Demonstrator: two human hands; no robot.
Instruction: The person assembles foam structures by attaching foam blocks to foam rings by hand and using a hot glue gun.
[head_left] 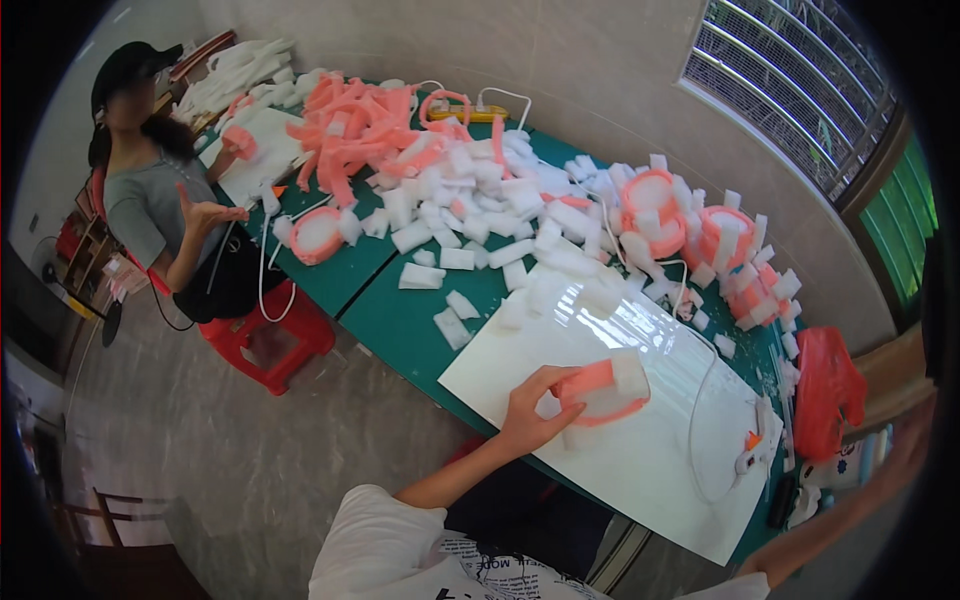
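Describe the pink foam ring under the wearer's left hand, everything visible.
The foam ring is a curved salmon-pink strip bent into a loop, soft and spongy-looking, with white foam blocks set in and against it. It lies on the glossy white board near the table's front edge. The left hand grips its left side, fingers over the rim. Its underside is hidden.

The right hand (905, 455) blurs into the picture's dark right rim.

Foam piece (603, 391) at the left-hand fingers (552, 382): salmon-pink band, white block. Board (640, 470) under the fingers: glossy white. Counter (400, 325) beyond the fingers: dark green. Foam pile (480, 190) farther off: white mixed with pink. Stool (268, 340): red. Bag (825, 390) right of the fingers: red.
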